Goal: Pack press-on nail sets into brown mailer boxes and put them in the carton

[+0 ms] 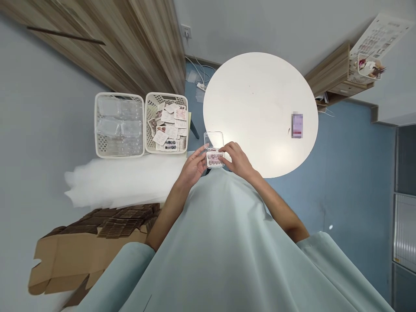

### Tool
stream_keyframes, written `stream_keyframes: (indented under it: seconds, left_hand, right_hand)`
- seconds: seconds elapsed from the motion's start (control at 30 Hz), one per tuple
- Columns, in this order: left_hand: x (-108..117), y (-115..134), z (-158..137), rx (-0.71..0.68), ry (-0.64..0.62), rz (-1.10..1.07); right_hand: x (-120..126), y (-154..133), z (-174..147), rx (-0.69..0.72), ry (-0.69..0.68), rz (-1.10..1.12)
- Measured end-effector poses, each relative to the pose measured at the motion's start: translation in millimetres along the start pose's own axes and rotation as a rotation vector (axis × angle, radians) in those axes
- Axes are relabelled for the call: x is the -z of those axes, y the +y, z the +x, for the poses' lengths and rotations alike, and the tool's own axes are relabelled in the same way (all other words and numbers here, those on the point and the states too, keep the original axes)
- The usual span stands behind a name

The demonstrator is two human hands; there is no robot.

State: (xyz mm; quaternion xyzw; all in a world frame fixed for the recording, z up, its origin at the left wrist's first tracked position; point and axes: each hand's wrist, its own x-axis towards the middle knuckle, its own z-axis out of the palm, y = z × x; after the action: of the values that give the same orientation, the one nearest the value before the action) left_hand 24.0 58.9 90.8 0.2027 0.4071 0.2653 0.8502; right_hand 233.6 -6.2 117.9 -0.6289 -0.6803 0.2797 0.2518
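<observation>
Close to my body, at the near left edge of the round table, a clear plastic case (214, 165) is held with its hinged lid (213, 138) raised. Inside it lies a card of pinkish press-on nails (213, 158). My left hand (193, 167) grips the case along its left side, fingers partly behind it. My right hand (236, 158) is at the right side, thumb and fingertips at the card and the case's edge. Whether those fingertips pinch the card or the case's rim is too small to tell.
Left of the table stand a white basket (96, 130) of clear cases and a white basket (147, 125) of nail cards. White wrapping sheet (126, 180) and flattened cardboard boxes (74, 255) lie nearer. On the round white table (256, 99) is a blurred purple item (297, 125).
</observation>
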Motion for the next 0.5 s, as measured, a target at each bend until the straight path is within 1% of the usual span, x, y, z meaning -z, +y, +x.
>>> stream_keyframes:
  seconds: [0.2,0.3,0.4,0.5]
  left_hand:
    - [-1.0,-2.8,-5.6,-0.016,0.030,0.003]
    - [1.0,-3.0,-8.1,-0.013,0.028,0.003]
    - [3.7,-1.9,-10.5,-0.015,0.013,0.004]
    - [5.8,-0.5,-13.0,-0.011,-0.012,0.001]
  right_hand:
    - [-4.8,-0.9,-2.0,-0.001,-0.020,-0.095]
    - [-7.9,-2.8,-2.3,-0.013,-0.009,-0.099]
    - [-7.7,-4.5,1.3,-0.039,0.052,-0.011]
    - [-3.1,-2.1,12.1,-0.156,0.179,0.126]
